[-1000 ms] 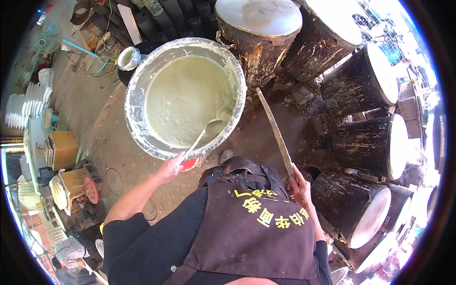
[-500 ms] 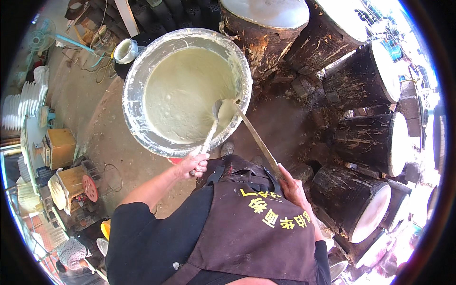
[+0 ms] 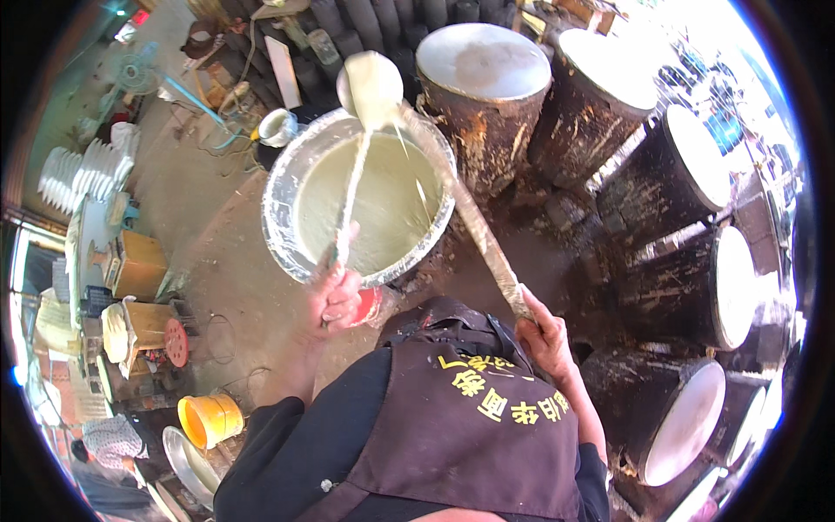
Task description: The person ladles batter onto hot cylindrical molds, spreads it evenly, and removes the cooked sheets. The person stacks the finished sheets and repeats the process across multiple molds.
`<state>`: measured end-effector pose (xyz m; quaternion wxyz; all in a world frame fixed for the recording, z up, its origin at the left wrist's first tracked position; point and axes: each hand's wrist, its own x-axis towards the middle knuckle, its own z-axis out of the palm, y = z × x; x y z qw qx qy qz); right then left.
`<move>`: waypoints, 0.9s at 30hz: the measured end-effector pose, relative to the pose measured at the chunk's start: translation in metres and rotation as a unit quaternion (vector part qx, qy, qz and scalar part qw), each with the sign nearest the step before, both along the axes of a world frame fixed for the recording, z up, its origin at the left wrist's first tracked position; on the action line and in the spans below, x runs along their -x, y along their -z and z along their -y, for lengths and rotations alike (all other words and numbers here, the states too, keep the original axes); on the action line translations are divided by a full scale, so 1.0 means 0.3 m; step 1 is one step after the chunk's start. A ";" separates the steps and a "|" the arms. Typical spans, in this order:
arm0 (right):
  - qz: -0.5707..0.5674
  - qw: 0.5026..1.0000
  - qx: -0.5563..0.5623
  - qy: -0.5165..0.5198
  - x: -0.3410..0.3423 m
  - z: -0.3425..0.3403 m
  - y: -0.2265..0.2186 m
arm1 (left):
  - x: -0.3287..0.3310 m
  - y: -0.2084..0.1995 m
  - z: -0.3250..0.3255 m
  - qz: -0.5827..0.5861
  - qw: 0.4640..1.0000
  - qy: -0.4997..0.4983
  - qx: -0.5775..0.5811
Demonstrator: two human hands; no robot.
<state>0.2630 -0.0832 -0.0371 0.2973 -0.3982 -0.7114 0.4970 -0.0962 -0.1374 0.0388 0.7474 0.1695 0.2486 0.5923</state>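
My left hand [image 3: 337,298] is closed round the handle of a ladle. Its bowl is heaped with pale, thick batter [image 3: 376,87] and is held up over the far rim of a big round basin [image 3: 277,213]. Strands drip from it, and more batter [image 3: 348,204] fills much of the basin. In my right hand [image 3: 545,337] is a long wooden stick [image 3: 483,235], coated pale toward its far end. That end meets the ladle's bowl at its right side; the overlap hides whether they touch.
Several dark, charred-looking drums [image 3: 485,113] with pale round tops curve along the far side and right. A yellow bucket [image 3: 210,419] stands at lower left, near a metal pan [image 3: 190,465]. A white pot [image 3: 278,128] sits left of the basin. Another person [image 3: 115,442] is at lower left.
The ladle has come up out of the basin, loaded with batter. The stick's far end has risen with it. My left hand has moved slightly left, and the whole view has shifted.
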 end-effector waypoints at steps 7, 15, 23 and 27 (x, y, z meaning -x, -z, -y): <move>0.034 0.985 0.161 -0.041 0.043 -0.111 -0.060 | 0.001 -0.145 -0.012 -0.063 0.992 -0.106 -0.017; -0.063 0.970 0.223 -0.081 0.212 -0.261 -0.041 | 0.010 0.058 -0.055 0.083 0.982 -0.083 0.151; 0.188 0.965 -0.182 -0.021 0.172 -0.384 0.063 | 0.036 0.160 -0.219 0.129 0.973 -0.057 0.185; 0.113 0.977 -0.170 0.063 0.156 -0.452 0.050 | 0.083 0.147 -0.336 0.102 0.984 -0.007 0.146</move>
